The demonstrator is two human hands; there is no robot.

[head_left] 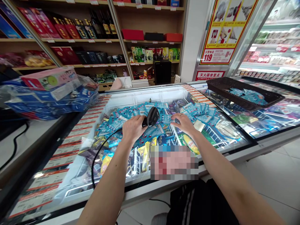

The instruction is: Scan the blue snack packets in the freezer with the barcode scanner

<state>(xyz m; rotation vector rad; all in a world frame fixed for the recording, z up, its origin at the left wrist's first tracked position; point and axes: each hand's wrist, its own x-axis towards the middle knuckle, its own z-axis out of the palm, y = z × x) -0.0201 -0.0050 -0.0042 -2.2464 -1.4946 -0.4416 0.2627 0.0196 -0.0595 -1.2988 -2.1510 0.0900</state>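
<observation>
left hand: closed round the grip of a black corded barcode scanner, its head angled up and rightward | right hand: open, fingers spread, on blue sachets | scanner: between the hands, nearer left | chest freezer: under both hands

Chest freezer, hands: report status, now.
Left hand gripping black handheld barcode scanner. Right hand open on blue packets. Cable trailing over freezer contents.

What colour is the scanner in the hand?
The barcode scanner in the left hand is black, best seen in the head view.
</observation>
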